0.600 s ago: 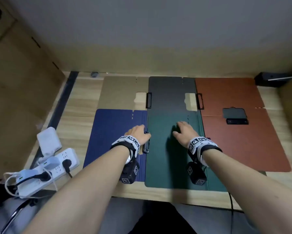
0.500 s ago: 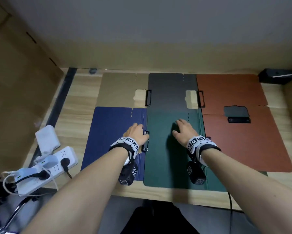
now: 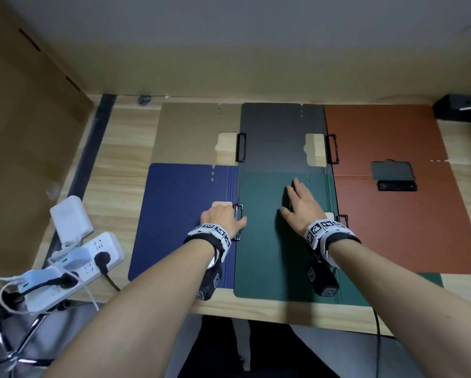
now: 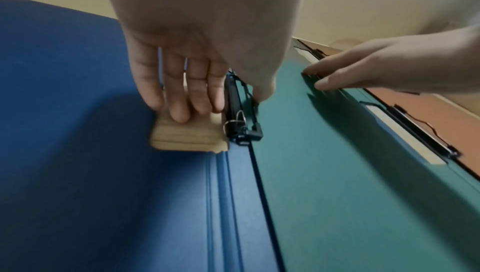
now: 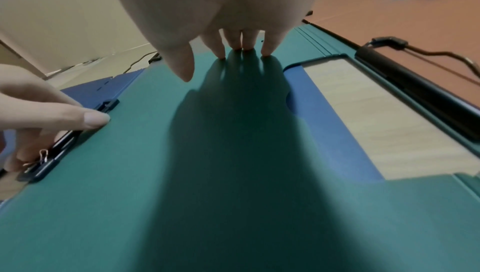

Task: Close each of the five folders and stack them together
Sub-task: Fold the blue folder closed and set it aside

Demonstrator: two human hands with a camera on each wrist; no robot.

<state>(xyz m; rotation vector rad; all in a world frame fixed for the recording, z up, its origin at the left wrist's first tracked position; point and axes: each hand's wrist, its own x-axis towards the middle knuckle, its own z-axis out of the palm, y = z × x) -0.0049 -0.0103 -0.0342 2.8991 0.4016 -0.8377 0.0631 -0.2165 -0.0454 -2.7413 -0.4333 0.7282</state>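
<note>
Head view: five folders lie open on the table (image 3: 119,170). The green folder (image 3: 270,255) sits at the front edge, overlapping the blue folder (image 3: 179,214). The right hand (image 3: 301,211) presses flat on green, fingers straight. The left hand (image 3: 223,218) rests fingertips in blue's cutout, thumb on the black clip (image 4: 240,112). Both hands are placed as before; only the camera has shifted slightly.

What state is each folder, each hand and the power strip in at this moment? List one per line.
blue folder: open, flat on desk.
green folder: open, flat, overlapping the blue one.
tan folder: open, flat.
black folder: open, flat.
red-brown folder: open, flat.
left hand: fingers in the blue folder's cutout, thumb at the black clip.
right hand: fingers straight, touching the green folder.
power strip: plugs inserted.
</note>
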